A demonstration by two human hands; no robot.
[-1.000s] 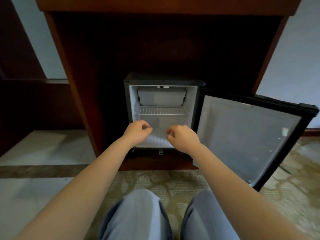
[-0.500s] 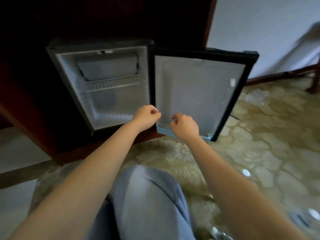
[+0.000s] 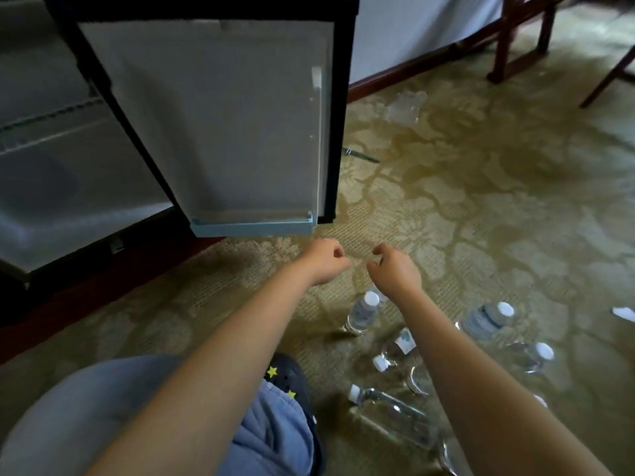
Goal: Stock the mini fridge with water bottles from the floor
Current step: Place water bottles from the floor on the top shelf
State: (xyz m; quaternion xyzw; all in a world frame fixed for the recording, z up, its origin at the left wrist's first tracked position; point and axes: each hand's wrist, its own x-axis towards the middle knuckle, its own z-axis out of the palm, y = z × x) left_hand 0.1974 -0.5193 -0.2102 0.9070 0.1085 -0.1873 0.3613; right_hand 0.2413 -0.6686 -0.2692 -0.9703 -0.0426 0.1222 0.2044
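Observation:
The mini fridge [image 3: 51, 187] stands open at the left, its white inside bare. Its door [image 3: 220, 125] swings toward me, with a pale blue shelf [image 3: 252, 227] along the bottom. Several clear water bottles with white caps are on the patterned carpet at lower right: one upright [image 3: 362, 314], others lying down [image 3: 395, 348] [image 3: 391, 417] [image 3: 488, 319] [image 3: 529, 355]. My left hand [image 3: 324, 261] and my right hand [image 3: 395, 269] hover over the carpet just below the door, fingers loosely curled and holding nothing. My right forearm covers part of the bottles.
Dark wooden chair legs [image 3: 515, 36] stand at the top right by the wall. Crumpled clear plastic [image 3: 405, 104] lies on the carpet beyond the door. A scrap of white paper [image 3: 623, 313] sits at the right edge. My knee and dark shoe [image 3: 288, 376] are at the bottom.
The view has swung right and down from the fridge toward the carpet, bringing the bottles into sight. Both hands have dropped from in front of the fridge to below its door.

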